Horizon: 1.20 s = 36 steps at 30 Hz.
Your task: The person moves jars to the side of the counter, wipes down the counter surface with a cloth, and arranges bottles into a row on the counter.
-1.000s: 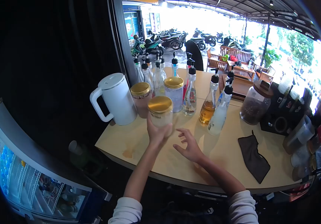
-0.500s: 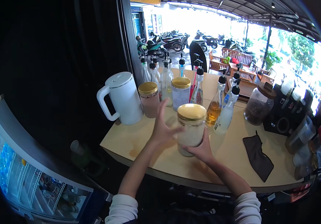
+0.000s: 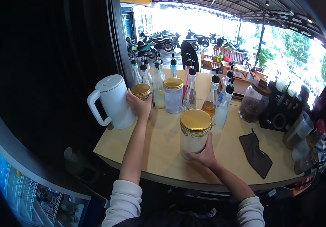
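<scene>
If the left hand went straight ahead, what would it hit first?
The gold-lidded jar beside the white pitcher, already in the left hand; beyond it, probably clear bottles, though depth is unclear.

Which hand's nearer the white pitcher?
Left: the left hand is just beside the white pitcher, on the rear-left jar; the right hand is well right, holding the front jar.

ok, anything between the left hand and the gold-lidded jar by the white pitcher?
Nothing visible. The left hand is wrapped around the gold-lidded jar; the white pitcher stands close on the left, not between them.
</scene>
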{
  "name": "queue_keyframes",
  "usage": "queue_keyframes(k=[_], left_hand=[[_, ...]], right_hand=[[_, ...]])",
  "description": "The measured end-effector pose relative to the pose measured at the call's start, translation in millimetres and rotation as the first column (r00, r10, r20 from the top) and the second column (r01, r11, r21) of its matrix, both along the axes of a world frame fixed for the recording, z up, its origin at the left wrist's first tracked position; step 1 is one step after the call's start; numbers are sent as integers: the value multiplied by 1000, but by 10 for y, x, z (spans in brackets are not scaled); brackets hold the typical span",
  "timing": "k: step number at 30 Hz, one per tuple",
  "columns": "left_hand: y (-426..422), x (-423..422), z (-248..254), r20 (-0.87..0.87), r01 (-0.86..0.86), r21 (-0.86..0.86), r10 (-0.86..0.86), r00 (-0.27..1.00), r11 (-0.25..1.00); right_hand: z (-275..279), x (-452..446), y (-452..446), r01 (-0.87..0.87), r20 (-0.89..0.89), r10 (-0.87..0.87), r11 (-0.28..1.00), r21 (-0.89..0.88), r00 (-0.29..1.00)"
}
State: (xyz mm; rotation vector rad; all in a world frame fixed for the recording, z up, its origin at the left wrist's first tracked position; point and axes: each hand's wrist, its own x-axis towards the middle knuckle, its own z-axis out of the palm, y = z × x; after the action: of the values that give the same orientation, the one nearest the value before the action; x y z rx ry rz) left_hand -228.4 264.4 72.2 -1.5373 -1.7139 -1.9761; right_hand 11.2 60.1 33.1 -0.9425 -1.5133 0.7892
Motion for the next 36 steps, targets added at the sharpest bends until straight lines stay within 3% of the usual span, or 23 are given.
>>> queue_keyframes(k=[1, 4, 8, 10, 11, 13, 14, 16, 17, 20, 21, 25, 27, 28, 33, 36], left_hand=[[-48, 19, 42, 11, -91, -127, 93, 996, 988], [-114, 47, 107, -12, -140, -268, 143, 990, 953], [-38, 82, 52, 27, -132, -216, 141, 990, 967], [-16, 41, -4, 126, 113, -26, -109, 986, 993], [-17, 36, -40, 125, 112, -29, -108, 986, 993], [-150, 47, -35, 25, 183, 128, -187, 982, 975], [-230, 47, -42, 19, 183, 122, -186, 982, 976], [-482, 81, 27, 42, 395, 158, -406, 913, 905], [-590, 114, 82, 35, 399, 150, -409, 912, 904], [-1069, 353, 352, 144, 637, 324, -702, 697, 699], [-1242, 430, 423, 145, 650, 325, -715, 684, 687], [-1764, 902, 533, 197, 870, 252, -903, 382, 423], [-1938, 1143, 523, 203, 919, 188, -929, 308, 346], [-1991, 1309, 522, 209, 937, 114, -930, 302, 330], [-2295, 2368, 478, 245, 971, 153, -959, 143, 184], [-2404, 2972, 414, 244, 984, 151, -968, 54, 93]], right_hand=[[-5, 16, -18, 5, 2, -5, 1000, -5, 1000], [-10, 45, -56, 8, 23, -8, 1000, -20, 1000], [-3, 42, -98, 10, 8, -10, 1000, -29, 1000], [-14, 40, -120, 13, -1, -13, 999, -34, 1000], [-22, 51, -124, 10, -15, -10, 999, -32, 1000], [13, 73, -154, 6, -32, -7, 999, -33, 999], [46, 90, -179, 10, -72, -12, 1000, -26, 997], [103, 117, -222, 15, -125, -19, 1000, -26, 992], [125, 153, -234, 30, -172, -32, 999, -10, 985], [95, 282, -322, 65, -233, -65, 998, -7, 970], [91, 368, -358, 84, -242, -82, 996, -5, 967], [-62, 841, -578, 227, -204, -226, 974, -17, 953], [51, 1094, -778, 315, -77, -308, 942, 114, 948], [40, 1264, -833, 326, -133, -309, 937, 129, 942], [134, 2267, -1269, 513, -134, -501, 856, 71, 855], [204, 2912, -1479, 677, -110, -668, 728, 107, 736]])
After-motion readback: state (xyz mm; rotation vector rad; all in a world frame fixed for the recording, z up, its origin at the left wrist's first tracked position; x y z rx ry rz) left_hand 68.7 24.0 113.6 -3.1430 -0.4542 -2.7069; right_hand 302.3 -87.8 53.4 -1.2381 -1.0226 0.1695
